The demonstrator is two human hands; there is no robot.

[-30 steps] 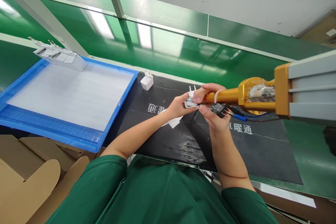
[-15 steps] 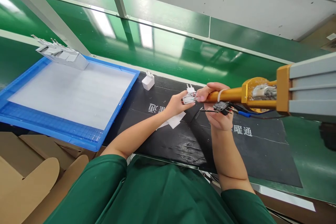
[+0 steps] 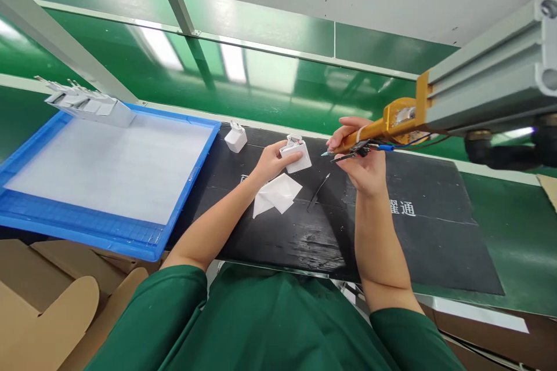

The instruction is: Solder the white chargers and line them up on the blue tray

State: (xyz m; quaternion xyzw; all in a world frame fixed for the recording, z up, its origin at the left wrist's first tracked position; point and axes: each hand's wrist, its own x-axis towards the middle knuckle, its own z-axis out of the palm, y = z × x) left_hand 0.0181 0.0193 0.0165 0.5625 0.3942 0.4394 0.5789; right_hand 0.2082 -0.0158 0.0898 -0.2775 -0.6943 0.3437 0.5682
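Note:
My left hand (image 3: pixel 270 163) is closed around a white plug charger (image 3: pixel 300 163), thumb across its side. One end of the charger is uncovered, with small parts showing inside. My right hand (image 3: pixel 369 177) grips the front of a gold-coloured glue gun (image 3: pixel 372 129), fingers above and thumb below. Its pale green nozzle (image 3: pixel 325 153) points left, a short gap from the charger. A small black switch with wires (image 3: pixel 360 149) hangs at the gun's underside. Below the charger lie white paper pieces (image 3: pixel 278 192), and a thin dark tool (image 3: pixel 319 192) rests on the black mat (image 3: pixel 300 237).
Another white plug charger (image 3: pixel 235 137) stands on the mat beside a blue tray (image 3: pixel 163 243). Several chargers with prongs up sit in a white box (image 3: pixel 124 116) at the tray's far corner. The gun's large grey cylinder (image 3: pixel 483 72) juts in from the right. Cardboard (image 3: pixel 39 324) lies lower left.
My left hand has drawn the charger left and turned it, so its uncovered end faces away from me. The gun's nozzle has come apart from it. The white paper shows more fully.

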